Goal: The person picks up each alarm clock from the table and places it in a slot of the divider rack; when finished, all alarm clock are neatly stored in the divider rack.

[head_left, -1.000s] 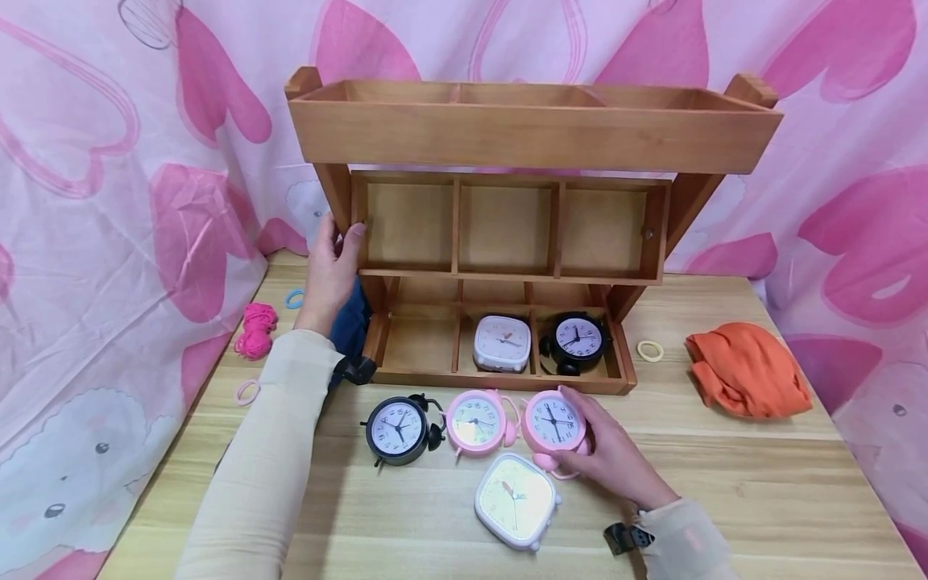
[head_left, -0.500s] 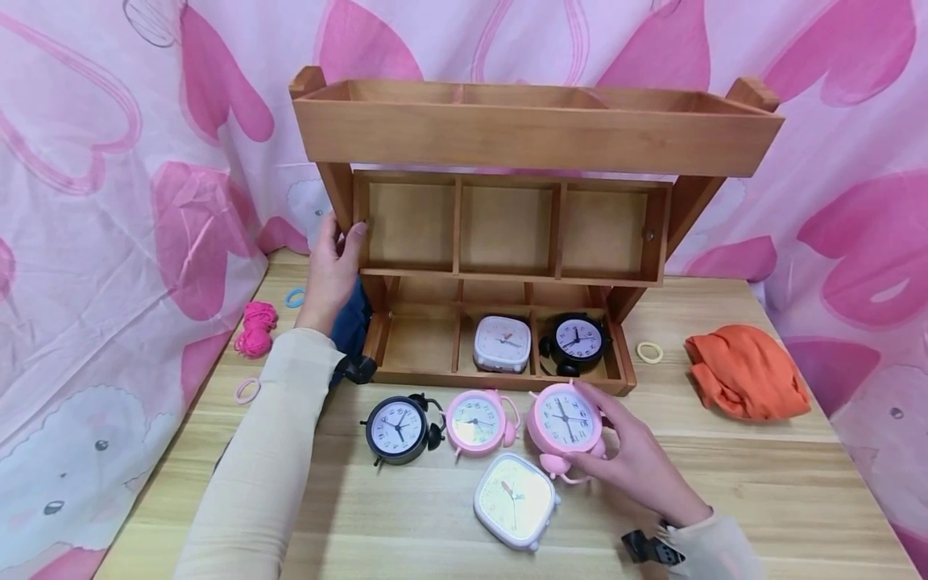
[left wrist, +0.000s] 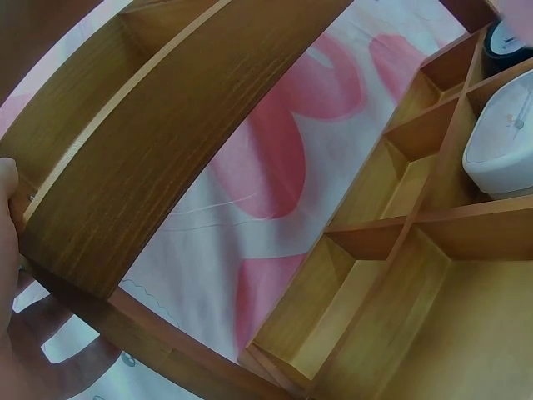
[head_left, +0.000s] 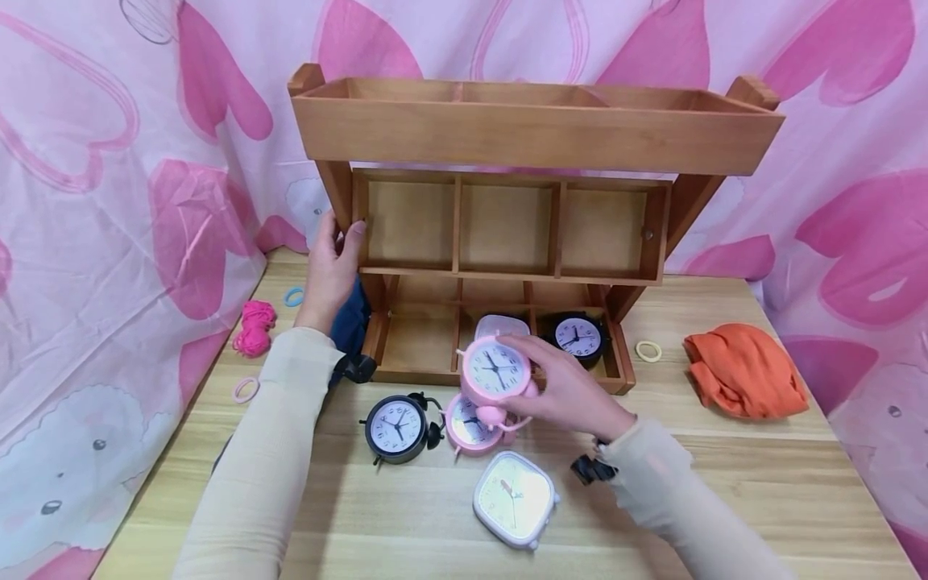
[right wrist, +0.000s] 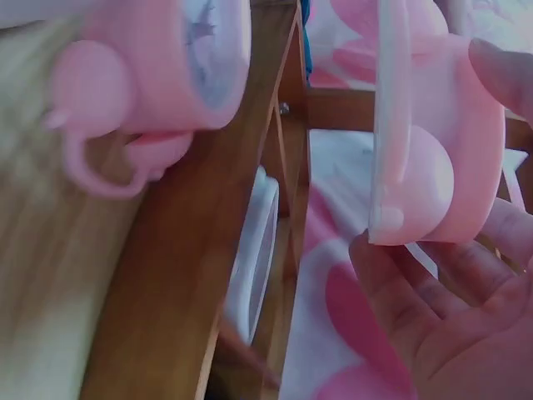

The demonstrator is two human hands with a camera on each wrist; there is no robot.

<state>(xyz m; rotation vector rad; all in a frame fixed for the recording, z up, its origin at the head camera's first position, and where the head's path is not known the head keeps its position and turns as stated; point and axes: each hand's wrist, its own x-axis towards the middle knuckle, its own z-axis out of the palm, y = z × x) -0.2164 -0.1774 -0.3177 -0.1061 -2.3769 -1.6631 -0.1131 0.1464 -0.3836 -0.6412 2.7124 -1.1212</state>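
Note:
My right hand [head_left: 573, 391] grips a pink twin-bell alarm clock [head_left: 496, 369] by its side, raised near the shelf's bottom tier; the right wrist view shows fingers and thumb around the clock [right wrist: 450, 158]. It partly covers a second pink alarm clock [head_left: 470, 424] on the table and the white square clock [head_left: 503, 325] in the middle bottom compartment. With my left hand [head_left: 335, 270] I hold the left upright of the wooden shelf [head_left: 536, 133], thumb in front. A black alarm clock [head_left: 580, 335] sits in the right bottom compartment. Another black alarm clock [head_left: 396, 429] and a white square clock [head_left: 515, 499] lie on the table.
Orange cloth [head_left: 745, 370] lies at the right, near a cream ring [head_left: 648, 351]. On the left are pink yarn [head_left: 254, 329], a blue ring [head_left: 293, 296], a pink ring [head_left: 246, 390] and dark blue fabric [head_left: 352, 318]. A patterned curtain [head_left: 145, 201] hangs behind.
My right hand has lifted the pink alarm clock off the table and carried it left and toward the shelf, over the other pink clock. My left hand stays on the upright.

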